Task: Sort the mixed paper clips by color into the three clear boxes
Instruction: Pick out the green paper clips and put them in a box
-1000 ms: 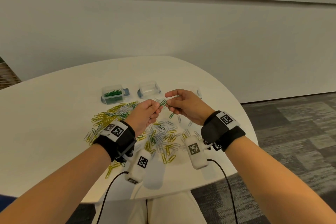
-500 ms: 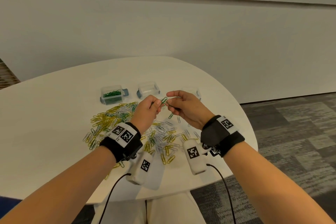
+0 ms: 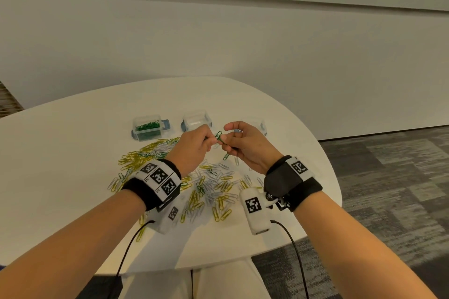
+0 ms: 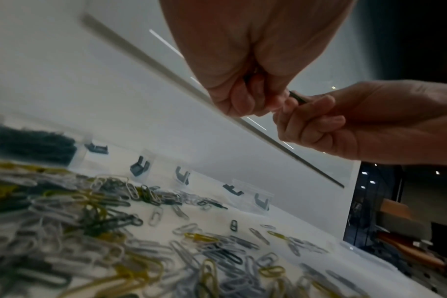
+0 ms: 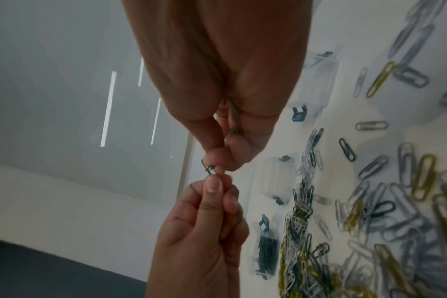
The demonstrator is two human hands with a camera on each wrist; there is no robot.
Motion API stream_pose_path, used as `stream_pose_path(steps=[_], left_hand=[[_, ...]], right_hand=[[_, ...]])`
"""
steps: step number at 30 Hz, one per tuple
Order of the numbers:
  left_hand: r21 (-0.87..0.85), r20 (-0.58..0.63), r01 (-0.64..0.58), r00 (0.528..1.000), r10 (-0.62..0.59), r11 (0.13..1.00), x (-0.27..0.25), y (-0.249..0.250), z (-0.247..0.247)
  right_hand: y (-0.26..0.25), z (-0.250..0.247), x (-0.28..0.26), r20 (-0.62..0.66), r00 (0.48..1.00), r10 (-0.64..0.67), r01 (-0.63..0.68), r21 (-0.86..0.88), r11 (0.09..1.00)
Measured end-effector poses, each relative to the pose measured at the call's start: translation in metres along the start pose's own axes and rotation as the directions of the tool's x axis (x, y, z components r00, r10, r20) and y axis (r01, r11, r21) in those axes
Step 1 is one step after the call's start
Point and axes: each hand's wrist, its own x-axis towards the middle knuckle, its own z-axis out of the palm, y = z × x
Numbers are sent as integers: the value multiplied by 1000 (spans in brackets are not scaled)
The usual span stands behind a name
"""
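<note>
Above the table [image 3: 73,153], the left hand [image 3: 192,148] and right hand [image 3: 245,148] meet fingertip to fingertip, each pinching green paper clips [image 3: 218,135] that appear linked; the remaining fingers are curled. The green-filled box [image 3: 148,128] stands well to the left, beyond the mixed pile [image 3: 209,184]. Likely failure: as the clips are pulled apart, the thin wire could spring free and drop into the pile, or a clip could bend open. How many clips the right hand holds cannot be told.

Three clear boxes [image 3: 196,121]; two hands [image 3: 194,147]; clip pile [image 3: 209,184] uncountable.
</note>
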Motion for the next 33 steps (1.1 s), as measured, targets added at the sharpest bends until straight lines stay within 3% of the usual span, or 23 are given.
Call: stream_pose_path(steps=[9, 16, 22, 25, 29, 33], left_hand=[[141, 102, -4, 995, -11, 990, -3, 13, -8], [34, 133, -11, 991, 7, 999, 0, 7, -9], [-156, 54, 40, 998, -32, 987, -3, 6, -4], [-221, 84, 102, 993, -85, 970, -3, 4, -2], [-91, 79, 75, 995, -68, 993, 0, 2, -3], [-207, 96, 136, 988, -119, 969, 3, 4, -4]], right_hand=[[-15, 0, -2, 90, 996, -20, 55, -399, 915], [-9, -2, -6, 96, 995, -2, 24, -228, 973], [-7, 0, -6, 62, 997, 43, -34, -134, 990], [-8, -1, -5, 33, 998, 44, -37, -205, 978], [-16, -2, -3, 45, 998, 42, -21, -390, 920], [-18, -3, -2, 22, 997, 71, -64, -236, 970]])
